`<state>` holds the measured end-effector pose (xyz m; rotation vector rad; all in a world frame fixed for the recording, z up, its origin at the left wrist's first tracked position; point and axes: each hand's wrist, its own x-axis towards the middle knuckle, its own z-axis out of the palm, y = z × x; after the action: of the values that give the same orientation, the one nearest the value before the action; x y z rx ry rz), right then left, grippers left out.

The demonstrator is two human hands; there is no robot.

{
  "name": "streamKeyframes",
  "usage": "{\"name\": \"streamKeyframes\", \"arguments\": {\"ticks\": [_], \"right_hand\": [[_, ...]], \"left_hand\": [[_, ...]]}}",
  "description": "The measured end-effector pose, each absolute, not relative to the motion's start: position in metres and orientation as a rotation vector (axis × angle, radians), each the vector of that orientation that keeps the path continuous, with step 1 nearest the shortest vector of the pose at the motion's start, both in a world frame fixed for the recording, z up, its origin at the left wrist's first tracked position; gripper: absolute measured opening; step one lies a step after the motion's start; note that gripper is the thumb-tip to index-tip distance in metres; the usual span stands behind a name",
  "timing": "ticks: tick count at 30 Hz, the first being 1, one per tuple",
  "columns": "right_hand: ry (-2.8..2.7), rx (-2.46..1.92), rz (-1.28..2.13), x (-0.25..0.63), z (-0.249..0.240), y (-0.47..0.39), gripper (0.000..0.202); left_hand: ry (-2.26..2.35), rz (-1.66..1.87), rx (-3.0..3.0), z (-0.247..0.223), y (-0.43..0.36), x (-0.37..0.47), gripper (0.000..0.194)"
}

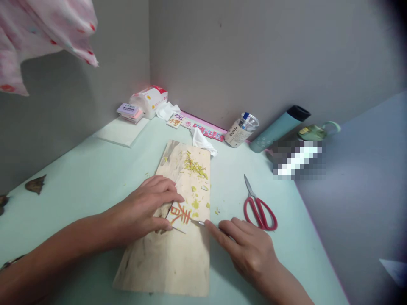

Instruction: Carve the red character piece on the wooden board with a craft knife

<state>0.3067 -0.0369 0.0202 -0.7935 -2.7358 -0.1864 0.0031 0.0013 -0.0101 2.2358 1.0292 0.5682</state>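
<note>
A light wooden board [187, 262] lies lengthwise in front of me. On it is a small, pale, flat tile with an orange character [181, 214]. My left hand [155, 203] steadies this tile, thumb and index finger at its left side. From the right, my right hand [248, 241] grips a slim metal craft knife [199, 223], index finger stretched along it. The knife's tip meets the right edge of the character. A thin sliver [178, 230] sticks out by my left thumb. Yellow-green shavings [195, 165] are heaped on the far part of the board, with loose bits nearer the tile.
Red-handled scissors [260, 214] lie right of the board. Behind stand a clear jar [238, 133], a teal tumbler [276, 129], a tissue pack [151, 99] and a row of character tiles [206, 131]. A crumpled tissue [202, 141] touches the board's far end.
</note>
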Motion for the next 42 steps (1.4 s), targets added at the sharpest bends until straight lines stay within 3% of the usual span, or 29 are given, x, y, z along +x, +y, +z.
{"name": "streamKeyframes", "arguments": {"ticks": [12, 22, 42], "right_hand": [[-2.735, -0.789, -0.086, 0.307, 0.014, -0.05, 0.042], [-2.718, -0.982, 0.274, 0.305, 0.03, -0.023, 0.038], [-2.688, -1.041, 0.533, 0.295, 0.03, -0.008, 0.032]], "left_hand": [[1.075, 0.575, 2.211, -0.008, 0.0, 0.006, 0.053], [1.036, 0.547, 2.231, -0.006, 0.002, 0.005, 0.049], [1.044, 0.571, 2.238, -0.006, 0.001, 0.005, 0.048]]}}
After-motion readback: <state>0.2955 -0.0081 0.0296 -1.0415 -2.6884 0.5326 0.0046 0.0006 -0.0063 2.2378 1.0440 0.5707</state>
